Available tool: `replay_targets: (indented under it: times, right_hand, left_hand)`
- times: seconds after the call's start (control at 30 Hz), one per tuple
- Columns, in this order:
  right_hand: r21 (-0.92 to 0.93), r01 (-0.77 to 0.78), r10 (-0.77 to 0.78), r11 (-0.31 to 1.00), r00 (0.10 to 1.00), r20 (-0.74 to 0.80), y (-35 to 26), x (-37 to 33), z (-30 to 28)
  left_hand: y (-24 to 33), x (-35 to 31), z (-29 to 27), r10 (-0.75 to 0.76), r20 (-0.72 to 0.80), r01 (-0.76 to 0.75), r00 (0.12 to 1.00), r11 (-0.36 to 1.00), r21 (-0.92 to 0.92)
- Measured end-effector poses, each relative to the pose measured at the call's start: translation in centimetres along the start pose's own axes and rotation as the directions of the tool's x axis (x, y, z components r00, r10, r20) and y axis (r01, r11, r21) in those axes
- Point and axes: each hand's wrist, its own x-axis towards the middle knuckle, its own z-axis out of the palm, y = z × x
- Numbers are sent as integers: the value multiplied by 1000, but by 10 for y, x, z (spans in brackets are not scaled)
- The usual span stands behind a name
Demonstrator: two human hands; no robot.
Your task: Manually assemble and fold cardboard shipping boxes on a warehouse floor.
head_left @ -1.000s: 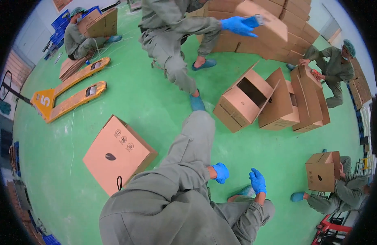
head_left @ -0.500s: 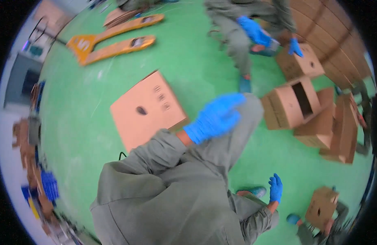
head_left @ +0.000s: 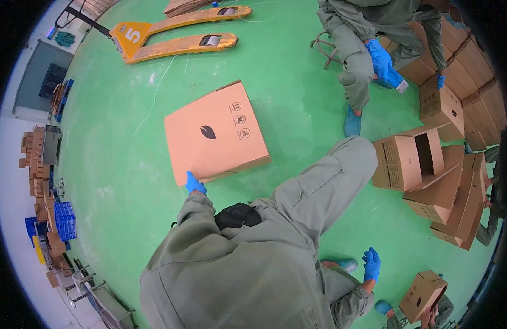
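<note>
A closed cardboard box (head_left: 190, 148) with a dark leaf mark and small printed symbols lies on the green floor in front of me. My left hand (head_left: 195, 183), in a blue glove, grips its near left edge; some of the fingers are hidden against the cardboard. Off to the lower right, my right hand (head_left: 371, 265), also blue-gloved, is held up beside my leg, its fingers loosely apart and nothing in them. A green shoe (head_left: 347, 265) shows close to it.
A yellow pallet jack (head_left: 182, 46) stands at the far left. At upper right a co-worker (head_left: 355, 60) in grey sits by stacked cartons (head_left: 470, 71). Open boxes (head_left: 401, 159) stand at the right. Another person handles a carton (head_left: 422, 296) at lower right. A blue crate (head_left: 65, 220) is at far left.
My left hand has come down and left from in front of my knee to the box's near edge. My view has shifted. The right hand stays beside my leg.
</note>
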Motion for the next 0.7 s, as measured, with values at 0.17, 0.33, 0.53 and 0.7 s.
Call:
replay_targets:
  times: [0.17, 0.33, 0.53, 0.7]
  right_hand:
    - [-6, -11, 11, 1000, 997, -74, 3, -6, 2]
    - [-34, -10, 8, 999, 998, -59, 10, -11, -3]
    - [6, 42, -41, 999, 991, -124, 13, -7, 2]
    - [30, 96, -91, 995, 988, -128, 26, -4, -2]
  left_hand:
    - [67, -25, 84, 268, 252, -241, 930, 961, -134]
    - [122, -185, 194, 483, 549, -698, 682, 656, 289]
    - [-2, -224, 193, 478, 805, -934, 352, 232, 271]
    - [-22, -235, 149, -5, 941, -931, 339, 142, 337]
